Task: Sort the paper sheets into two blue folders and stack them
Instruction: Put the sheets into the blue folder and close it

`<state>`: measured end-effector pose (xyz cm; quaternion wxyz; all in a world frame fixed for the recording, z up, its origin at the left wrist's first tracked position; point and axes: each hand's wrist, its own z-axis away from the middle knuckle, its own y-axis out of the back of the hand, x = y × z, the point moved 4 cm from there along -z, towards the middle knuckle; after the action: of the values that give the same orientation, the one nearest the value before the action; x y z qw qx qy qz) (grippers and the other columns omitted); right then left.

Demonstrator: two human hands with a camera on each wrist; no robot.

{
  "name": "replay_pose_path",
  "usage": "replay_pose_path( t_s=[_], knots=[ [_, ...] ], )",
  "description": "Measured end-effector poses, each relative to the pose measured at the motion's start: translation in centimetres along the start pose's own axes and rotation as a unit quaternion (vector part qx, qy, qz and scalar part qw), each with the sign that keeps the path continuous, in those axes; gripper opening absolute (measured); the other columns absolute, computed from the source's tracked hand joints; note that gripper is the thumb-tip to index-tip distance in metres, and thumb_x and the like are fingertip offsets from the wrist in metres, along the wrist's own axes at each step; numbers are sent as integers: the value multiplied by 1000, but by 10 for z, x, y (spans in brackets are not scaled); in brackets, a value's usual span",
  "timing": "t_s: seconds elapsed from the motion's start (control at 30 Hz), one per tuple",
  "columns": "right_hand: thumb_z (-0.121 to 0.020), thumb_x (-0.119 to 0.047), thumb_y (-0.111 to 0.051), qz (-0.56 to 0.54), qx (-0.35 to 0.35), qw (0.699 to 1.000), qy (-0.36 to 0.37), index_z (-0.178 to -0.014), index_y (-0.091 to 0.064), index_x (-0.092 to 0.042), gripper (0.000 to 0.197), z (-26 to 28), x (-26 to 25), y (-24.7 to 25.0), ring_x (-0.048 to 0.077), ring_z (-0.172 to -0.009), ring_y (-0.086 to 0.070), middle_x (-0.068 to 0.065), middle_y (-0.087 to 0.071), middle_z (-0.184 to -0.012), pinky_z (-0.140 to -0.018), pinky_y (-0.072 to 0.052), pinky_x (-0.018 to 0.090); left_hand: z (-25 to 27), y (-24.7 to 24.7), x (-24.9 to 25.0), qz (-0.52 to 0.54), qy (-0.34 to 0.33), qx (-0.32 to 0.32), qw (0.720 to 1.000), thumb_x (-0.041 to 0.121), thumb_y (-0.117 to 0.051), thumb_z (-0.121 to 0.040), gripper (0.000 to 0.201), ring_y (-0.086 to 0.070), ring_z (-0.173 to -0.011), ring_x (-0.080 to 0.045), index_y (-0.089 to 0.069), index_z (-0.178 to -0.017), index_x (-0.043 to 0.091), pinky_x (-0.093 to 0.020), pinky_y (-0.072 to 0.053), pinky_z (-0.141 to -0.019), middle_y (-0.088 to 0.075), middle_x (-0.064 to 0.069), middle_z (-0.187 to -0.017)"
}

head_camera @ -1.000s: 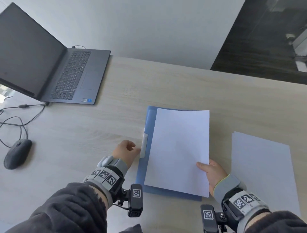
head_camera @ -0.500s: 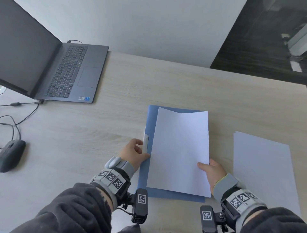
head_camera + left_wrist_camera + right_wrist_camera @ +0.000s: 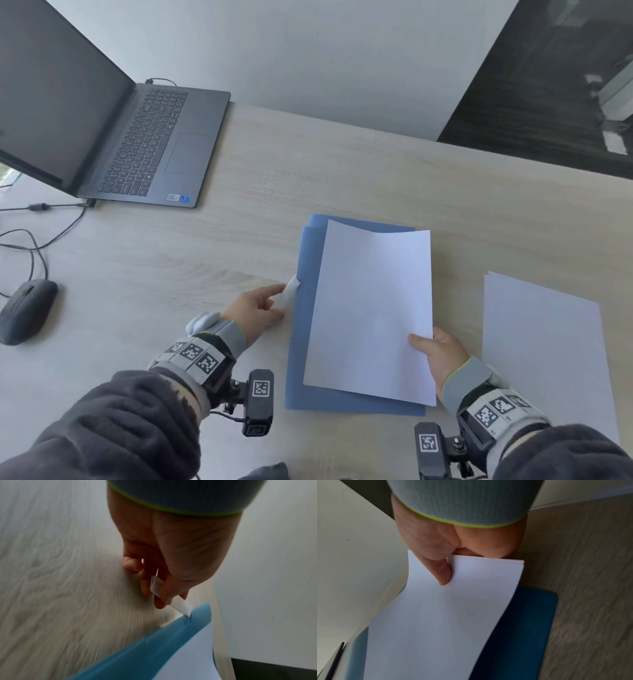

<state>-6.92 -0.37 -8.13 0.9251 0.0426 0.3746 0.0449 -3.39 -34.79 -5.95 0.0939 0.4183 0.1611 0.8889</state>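
Note:
A blue folder (image 3: 298, 346) lies flat in the middle of the desk, and a second blue edge (image 3: 317, 220) peeks out at its far left corner. My left hand (image 3: 279, 301) pinches the white clip tab (image 3: 293, 285) on the folder's left edge; the left wrist view shows the tab (image 3: 182, 607) raised off the folder (image 3: 154, 649). My right hand (image 3: 433, 347) grips a thin bundle of white sheets (image 3: 373, 308) by its near right corner, held over the folder. In the right wrist view my thumb (image 3: 444, 573) lies on top of the sheets (image 3: 445, 622).
Another pile of white sheets (image 3: 543, 346) lies on the desk to the right. An open laptop (image 3: 147, 144) stands at the back left, with a black mouse (image 3: 25, 310) and cables (image 3: 37, 240) at the left edge.
My left hand moved right to the folder's edge and took hold of the white clip tab, lifting it. The sheets stay in my right hand, their far edge now bowed.

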Motion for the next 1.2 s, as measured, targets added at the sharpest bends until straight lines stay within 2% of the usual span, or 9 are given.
replay_pose_path(
  t_s=[0.2,0.3,0.4,0.53,0.63,0.77,0.9,1.03,1.2],
  knots=[
    [-89,0,-59,12,-2,1000,11,-100,-68,-8,17,-1,0,0,35,-86,-65,15,-71,-95,-87,-52,53,-6,47,9,9,-3,133,991,14,-63,-88,20,-63,-79,-22,-69,-94,32,-30,-49,-67,-72,-8,-91],
    [-89,-1,-59,13,-5,1000,16,-99,-68,-10,16,-1,0,-1,35,-86,-66,14,-71,-94,-87,-53,52,-4,55,13,-3,3,184,983,18,-65,-88,25,-63,-90,-25,-66,-111,25,-38,-52,-76,-66,-2,-103],
    [-89,-1,-59,15,-8,1000,20,-103,-68,-8,18,-1,1,-2,35,-88,-66,12,-71,-94,-89,-52,52,12,45,25,-123,-75,231,962,18,-69,-83,35,-56,-96,-15,-63,-117,22,-34,-49,-86,-53,7,-112],
    [-88,-1,-58,33,-11,999,17,-97,-68,-12,17,-3,-1,-2,39,-93,-66,17,-71,-99,-91,-51,57,43,-10,28,-205,-184,100,956,19,-67,-83,27,-58,-96,-10,-67,-110,26,-32,-49,-92,-61,11,-109],
    [-85,-7,-61,50,-10,998,21,-92,-70,-19,16,-4,-1,4,39,-97,-67,15,-73,-102,-91,-50,60,61,-52,16,-256,-196,-8,946,27,-60,-83,54,-53,-120,-13,-50,-137,29,-33,-42,-105,-56,8,-134],
    [-85,-7,-63,17,22,999,32,-91,-71,-21,17,2,-9,30,36,-95,-67,11,-72,-99,-91,-51,57,69,-80,-2,-357,-168,-34,918,58,-55,-73,94,-11,-150,-10,-8,-153,40,-39,-23,-120,-14,17,-161],
    [-82,-8,-66,-44,72,996,26,-100,-70,-16,20,2,-6,76,33,-99,-64,9,-70,-102,-96,-47,53,77,-102,-10,-491,-139,-61,858,77,-67,-53,130,28,-145,-15,15,-149,44,-46,-1,-122,33,10,-154],
    [-76,-14,-70,-97,83,992,17,-96,-71,-23,22,-3,5,109,35,-111,-62,12,-69,-116,-102,-42,58,78,-106,-9,-521,-128,-39,843,72,-71,-55,129,20,-150,-25,16,-147,48,-49,-7,-121,26,-2,-162],
    [-87,-13,-65,-118,93,989,11,-95,-66,-19,10,11,1,132,27,-85,-63,8,-68,-101,-80,-51,39,90,-96,5,-495,-105,-16,863,51,-63,-72,102,-5,-152,-21,1,-152,43,-42,-20,-118,-1,1,-166]
  ],
)
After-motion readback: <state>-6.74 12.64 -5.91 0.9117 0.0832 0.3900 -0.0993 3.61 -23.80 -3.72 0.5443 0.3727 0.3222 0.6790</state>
